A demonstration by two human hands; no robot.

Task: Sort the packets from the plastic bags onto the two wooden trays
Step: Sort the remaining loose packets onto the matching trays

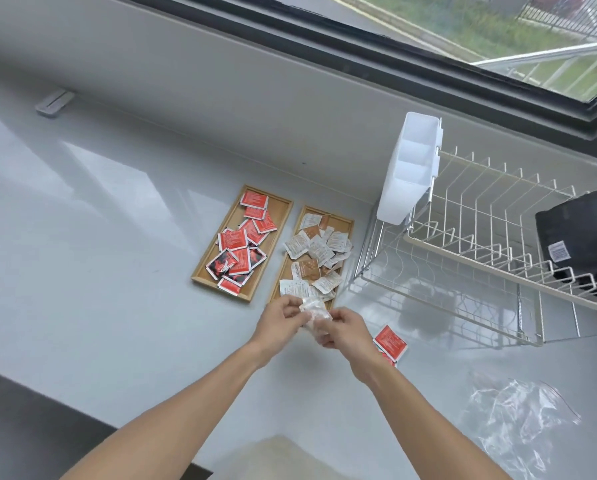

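Two wooden trays lie side by side on the grey counter. The left tray holds several red packets. The right tray holds several white and brown packets. Just in front of the right tray, my left hand and my right hand together grip a small crumpled clear plastic bag; what is inside it cannot be made out. Two loose red packets lie on the counter to the right of my right hand.
A flat clear plastic bag lies at the front right. A white wire dish rack with a white cutlery holder and a black object stands at the right. The window wall runs behind.
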